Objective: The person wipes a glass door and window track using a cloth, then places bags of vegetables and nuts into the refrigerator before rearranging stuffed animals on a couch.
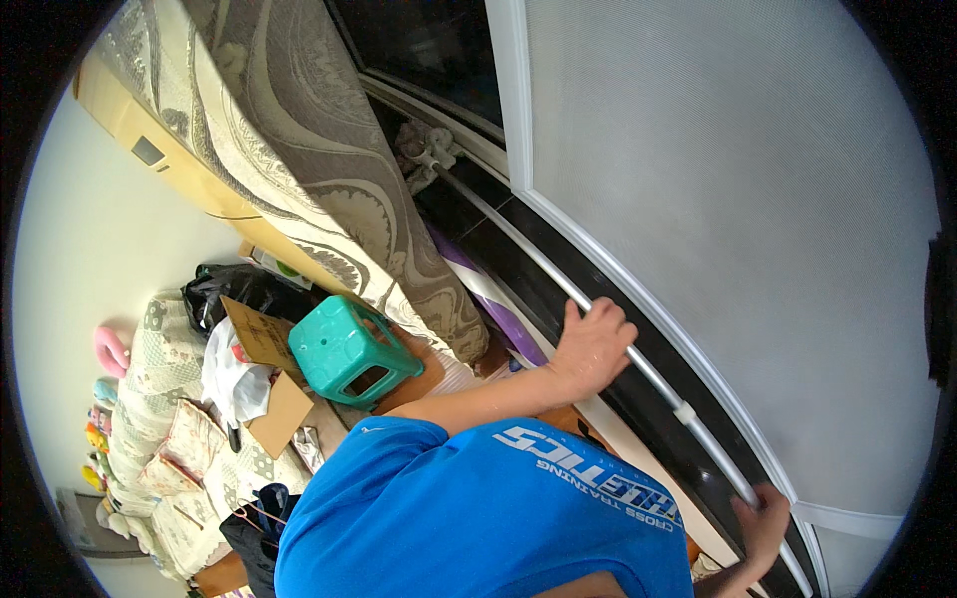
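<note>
A telescopic metal mop pole (516,230) slants across a black tiled ledge (478,202). My left hand (598,344) is wrapped around its middle, above a pale collar joint (684,412). Lower down, my right hand (762,516) grips the same pole near its near end. At the far end, a grey cloth mop head (426,149) rests in the corner of the ledge, by the window frame (441,112). Close along the pole's right side runs a white-framed mesh screen (710,224).
A patterned curtain (329,149) hangs left of the ledge. Below it are a purple-and-white roll (493,306) and a green plastic stool (336,351). An open cardboard box (280,415), a black plastic bag (239,291) and cushions (191,448) lie on a quilted sofa (157,359).
</note>
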`<state>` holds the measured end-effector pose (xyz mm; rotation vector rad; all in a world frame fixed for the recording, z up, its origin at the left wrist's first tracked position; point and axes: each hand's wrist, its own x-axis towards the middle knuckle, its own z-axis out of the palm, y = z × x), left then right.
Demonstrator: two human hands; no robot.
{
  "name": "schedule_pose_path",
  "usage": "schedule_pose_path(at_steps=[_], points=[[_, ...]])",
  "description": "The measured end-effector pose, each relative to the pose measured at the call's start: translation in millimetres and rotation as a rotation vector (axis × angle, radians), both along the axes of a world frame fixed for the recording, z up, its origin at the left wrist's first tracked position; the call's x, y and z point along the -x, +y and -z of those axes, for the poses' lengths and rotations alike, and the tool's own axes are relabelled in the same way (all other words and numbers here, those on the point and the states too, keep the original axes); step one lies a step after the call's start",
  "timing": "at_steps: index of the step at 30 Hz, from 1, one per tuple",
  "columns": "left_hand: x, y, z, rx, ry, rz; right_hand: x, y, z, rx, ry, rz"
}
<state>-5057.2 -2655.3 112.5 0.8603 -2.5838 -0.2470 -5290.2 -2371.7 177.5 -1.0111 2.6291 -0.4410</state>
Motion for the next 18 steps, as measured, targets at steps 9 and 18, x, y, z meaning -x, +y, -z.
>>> schedule_pose_path(at_steps=[9,18], points=[[-52,-87,-29,0.176,0.574,0.007,-85,-148,12,0.252,-0.128,-0.432],[-173,-333,51,0.153,0.355,-0.622,-107,-184,0,0.305,-0.071,-0.34]])
